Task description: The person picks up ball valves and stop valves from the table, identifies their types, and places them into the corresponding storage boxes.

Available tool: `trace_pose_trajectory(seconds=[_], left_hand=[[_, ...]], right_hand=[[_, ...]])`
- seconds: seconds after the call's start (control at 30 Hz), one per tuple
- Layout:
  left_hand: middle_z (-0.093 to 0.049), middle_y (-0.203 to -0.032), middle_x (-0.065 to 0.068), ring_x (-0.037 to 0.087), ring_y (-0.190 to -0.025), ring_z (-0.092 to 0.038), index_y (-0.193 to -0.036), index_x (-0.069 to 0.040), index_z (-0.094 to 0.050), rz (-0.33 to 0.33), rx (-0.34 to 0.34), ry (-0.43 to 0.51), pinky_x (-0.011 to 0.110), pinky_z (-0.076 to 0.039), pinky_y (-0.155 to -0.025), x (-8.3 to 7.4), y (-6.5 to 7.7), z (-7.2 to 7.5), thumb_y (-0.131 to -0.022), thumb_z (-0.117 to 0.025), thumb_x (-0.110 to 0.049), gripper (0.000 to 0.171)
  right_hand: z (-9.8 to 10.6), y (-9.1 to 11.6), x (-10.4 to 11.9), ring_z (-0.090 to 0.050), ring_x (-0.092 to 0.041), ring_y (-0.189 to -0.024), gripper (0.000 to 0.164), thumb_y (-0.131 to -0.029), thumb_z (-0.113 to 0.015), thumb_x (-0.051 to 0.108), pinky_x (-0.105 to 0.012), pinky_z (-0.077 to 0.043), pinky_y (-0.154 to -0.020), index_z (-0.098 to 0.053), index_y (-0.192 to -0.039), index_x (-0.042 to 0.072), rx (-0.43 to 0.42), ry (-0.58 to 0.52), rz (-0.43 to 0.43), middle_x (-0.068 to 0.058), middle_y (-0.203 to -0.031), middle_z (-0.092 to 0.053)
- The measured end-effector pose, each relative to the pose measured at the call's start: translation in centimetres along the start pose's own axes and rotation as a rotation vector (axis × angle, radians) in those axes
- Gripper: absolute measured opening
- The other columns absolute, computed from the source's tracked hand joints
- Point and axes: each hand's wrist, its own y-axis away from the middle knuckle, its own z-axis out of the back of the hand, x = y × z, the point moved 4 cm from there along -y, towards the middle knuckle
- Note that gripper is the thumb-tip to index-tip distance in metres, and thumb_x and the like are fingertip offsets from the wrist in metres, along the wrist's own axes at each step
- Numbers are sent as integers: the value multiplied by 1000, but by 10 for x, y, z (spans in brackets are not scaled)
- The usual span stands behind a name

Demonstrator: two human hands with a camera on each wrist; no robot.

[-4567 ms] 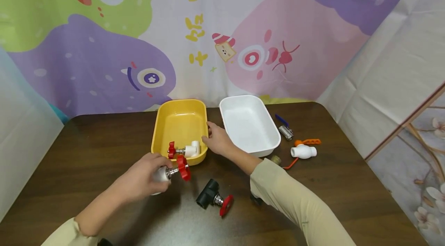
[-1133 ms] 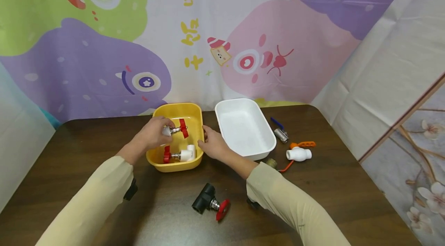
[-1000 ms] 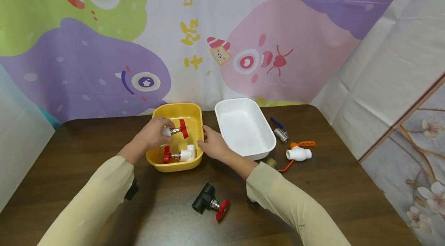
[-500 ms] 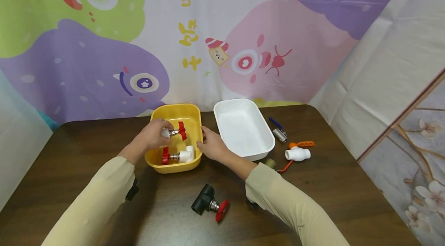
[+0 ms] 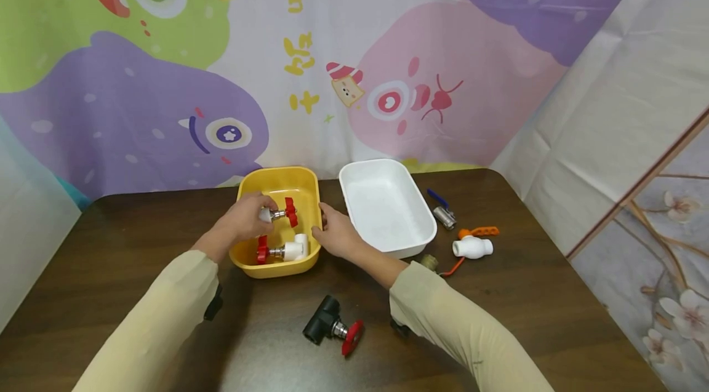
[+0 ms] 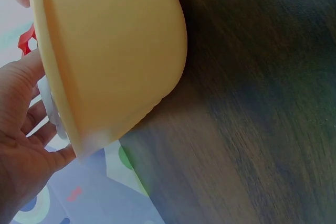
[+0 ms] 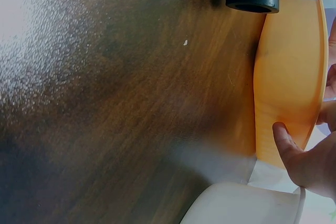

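My left hand (image 5: 247, 217) holds a white stop valve (image 5: 266, 215) with a red handwheel, low inside the yellow basin (image 5: 247, 264). The fingers cover much of the valve's white body. A second white valve (image 5: 295, 248) with a red wheel lies at the basin's near end. My right hand (image 5: 336, 232) grips the basin's right rim; in the right wrist view the thumb (image 7: 287, 145) lies against the outer wall. In the left wrist view, the left hand (image 6: 18, 129) shows beyond the basin's rim, with the basin's wall hiding part of the valve.
A white basin (image 5: 388, 207) stands right of the yellow one. In front lies a black tee-shaped valve (image 5: 322, 320) with a red wheel. Farther right are a metal valve (image 5: 444, 217) with a blue lever, a white ball valve (image 5: 472, 247) and a brass valve (image 5: 429, 262).
Since the oldest frame, my left hand has carried its valve from in front of the yellow basin into it. The right hand stays at the rim; the last second shows hardly any movement.
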Motion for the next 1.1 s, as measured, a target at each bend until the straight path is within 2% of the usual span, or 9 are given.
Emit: trace_pose_trajectory(seconds=[0.27,0.5,0.7,1.1], left_hand=[[-55,-102,14,28,-91,-49,-108,-2,-61,30,21,6,41,-49,-87,-2,-2,-2,-74,-70,-11,36],[-57,-102,15,30,-96,-48,-105,-1,-63,0,19,11,43,-48,-87,-4,-3,-4,-74,-70,-8,32],[-57,-105,16,32,-99,-46,-105,0,-62,8,33,20,43,-49,-88,-2,-5,-6,-74,-70,-8,33],[-58,-102,16,30,-93,-49,-105,-1,-63,2,33,-8,43,-48,-88,1,-8,-11,-75,-70,-9,31]], right_hand=[[0,-1,-1,-61,-14,-85,61,-90,-57,16,-20,-50,-65,-32,-143,1,-6,7,12,-12,-114,-63],[0,-1,0,-60,-13,-80,61,-90,-57,16,-19,-49,-62,-32,-144,2,-3,8,9,-11,-112,-63],[1,-1,1,-61,-15,-85,60,-90,-57,16,-20,-50,-65,-32,-144,2,-2,7,12,-13,-116,-62],[-1,-1,-1,-61,-15,-86,60,-91,-56,16,-21,-52,-66,-32,-144,3,6,-12,7,-14,-117,-61]])
